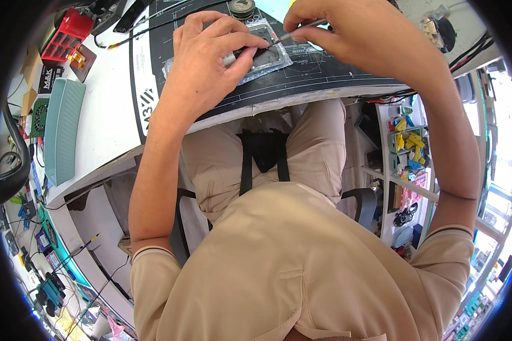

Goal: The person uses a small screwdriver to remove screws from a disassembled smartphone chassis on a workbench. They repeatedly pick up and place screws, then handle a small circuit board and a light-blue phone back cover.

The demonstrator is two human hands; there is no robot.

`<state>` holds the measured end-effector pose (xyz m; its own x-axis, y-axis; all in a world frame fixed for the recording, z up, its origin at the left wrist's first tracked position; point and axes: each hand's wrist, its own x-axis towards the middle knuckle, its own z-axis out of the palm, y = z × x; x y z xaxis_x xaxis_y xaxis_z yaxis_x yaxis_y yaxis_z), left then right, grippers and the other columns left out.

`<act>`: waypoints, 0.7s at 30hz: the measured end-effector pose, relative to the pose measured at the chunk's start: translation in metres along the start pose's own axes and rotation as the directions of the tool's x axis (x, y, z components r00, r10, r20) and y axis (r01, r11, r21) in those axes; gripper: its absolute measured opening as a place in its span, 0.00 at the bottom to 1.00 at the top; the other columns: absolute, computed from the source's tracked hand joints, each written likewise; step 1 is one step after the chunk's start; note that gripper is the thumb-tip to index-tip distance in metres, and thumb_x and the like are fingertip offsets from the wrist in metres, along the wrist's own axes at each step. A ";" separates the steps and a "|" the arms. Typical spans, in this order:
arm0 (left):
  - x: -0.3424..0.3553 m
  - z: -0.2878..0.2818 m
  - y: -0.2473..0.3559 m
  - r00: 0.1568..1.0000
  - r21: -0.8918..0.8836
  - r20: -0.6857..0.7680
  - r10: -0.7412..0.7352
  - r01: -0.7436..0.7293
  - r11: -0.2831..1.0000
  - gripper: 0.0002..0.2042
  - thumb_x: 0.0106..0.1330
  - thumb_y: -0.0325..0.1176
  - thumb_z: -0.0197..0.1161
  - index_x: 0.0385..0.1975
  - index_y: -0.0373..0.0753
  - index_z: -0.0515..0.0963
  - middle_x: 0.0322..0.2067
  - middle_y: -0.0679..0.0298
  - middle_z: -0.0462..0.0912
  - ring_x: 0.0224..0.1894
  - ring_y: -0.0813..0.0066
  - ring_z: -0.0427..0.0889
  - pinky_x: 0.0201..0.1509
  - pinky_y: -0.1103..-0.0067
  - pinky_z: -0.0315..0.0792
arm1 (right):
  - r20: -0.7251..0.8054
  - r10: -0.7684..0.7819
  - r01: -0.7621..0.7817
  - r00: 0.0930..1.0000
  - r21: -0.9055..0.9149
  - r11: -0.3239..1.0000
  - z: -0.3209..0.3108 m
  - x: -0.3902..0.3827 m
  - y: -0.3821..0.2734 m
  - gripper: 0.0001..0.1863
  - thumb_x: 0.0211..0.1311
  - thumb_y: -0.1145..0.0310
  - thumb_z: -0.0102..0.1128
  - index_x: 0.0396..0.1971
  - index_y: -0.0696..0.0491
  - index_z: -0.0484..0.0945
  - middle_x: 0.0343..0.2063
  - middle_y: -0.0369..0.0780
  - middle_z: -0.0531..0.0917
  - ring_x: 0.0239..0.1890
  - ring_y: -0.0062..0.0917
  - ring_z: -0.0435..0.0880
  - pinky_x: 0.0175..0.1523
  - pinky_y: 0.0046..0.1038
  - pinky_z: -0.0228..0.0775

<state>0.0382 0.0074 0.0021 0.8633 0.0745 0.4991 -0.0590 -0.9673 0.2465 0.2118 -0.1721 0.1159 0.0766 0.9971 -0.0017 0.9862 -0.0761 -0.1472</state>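
Note:
Toward the far edge of the view, my left hand (210, 54) bends over a flat grey rectangular part (274, 55) lying on clear plastic wrap. Its thumb and index finger close on something small and dark, too hidden to name. My right hand (338, 31) grips a slim metal pointed tool (298, 31), held slanting down to the left. The tool's tip comes close to my left fingertips, above the grey part. Both rest over a black printed work mat (318, 74). A small round tin (242, 8) sits just beyond my left hand.
On the white desk (108, 113) at left stand a teal basket (65, 131) and a red plastic organizer (68, 34). Dark cables (148, 28) cross the mat's far left. Black and red wires (472, 54) hang at the right, above shelves holding yellow and blue parts (409, 142).

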 end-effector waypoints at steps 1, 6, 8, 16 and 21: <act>0.000 0.000 0.000 1.000 0.002 -0.002 0.002 -0.002 1.000 0.07 0.70 0.37 0.69 0.43 0.53 0.92 0.48 0.76 0.88 0.64 0.64 0.72 0.70 0.61 0.62 | 0.001 0.005 -0.005 1.000 -0.002 1.000 0.000 0.000 -0.001 0.10 0.67 0.67 0.63 0.40 0.56 0.88 0.37 0.47 0.88 0.45 0.43 0.87 0.55 0.43 0.78; -0.001 -0.001 0.001 1.000 -0.019 0.020 -0.014 0.015 1.000 0.09 0.69 0.34 0.69 0.46 0.53 0.92 0.50 0.74 0.86 0.65 0.64 0.71 0.73 0.64 0.58 | -0.013 -0.004 0.005 1.000 0.033 0.999 -0.003 -0.001 -0.005 0.10 0.67 0.67 0.63 0.40 0.55 0.88 0.37 0.46 0.88 0.45 0.43 0.87 0.55 0.42 0.78; -0.002 -0.002 0.001 1.000 -0.019 0.022 -0.019 0.019 1.000 0.09 0.69 0.34 0.69 0.46 0.53 0.92 0.50 0.74 0.86 0.65 0.64 0.71 0.73 0.64 0.58 | -0.013 -0.009 0.009 1.000 -0.009 1.000 -0.011 -0.003 -0.016 0.10 0.67 0.67 0.63 0.40 0.55 0.89 0.37 0.46 0.88 0.45 0.43 0.87 0.54 0.42 0.78; -0.001 -0.001 0.000 0.999 -0.027 0.029 -0.029 0.030 0.999 0.09 0.70 0.34 0.69 0.46 0.52 0.92 0.51 0.74 0.87 0.65 0.65 0.71 0.73 0.64 0.58 | -0.003 0.002 -0.002 1.000 -0.019 1.000 -0.001 0.005 -0.002 0.10 0.68 0.67 0.63 0.40 0.56 0.89 0.37 0.46 0.88 0.44 0.43 0.88 0.55 0.42 0.79; 0.001 0.001 0.000 1.000 -0.031 -0.022 -0.001 0.001 1.000 0.08 0.69 0.37 0.70 0.43 0.53 0.92 0.47 0.75 0.87 0.63 0.64 0.73 0.70 0.61 0.62 | 0.002 0.001 -0.001 1.000 0.000 1.000 -0.001 0.007 -0.001 0.11 0.67 0.67 0.62 0.39 0.56 0.89 0.36 0.47 0.89 0.43 0.44 0.88 0.53 0.42 0.80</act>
<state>0.0397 0.0078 0.0019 0.8523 0.0810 0.5168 -0.0741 -0.9593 0.2725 0.2116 -0.1649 0.1172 0.0775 0.9970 -0.0038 0.9861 -0.0772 -0.1471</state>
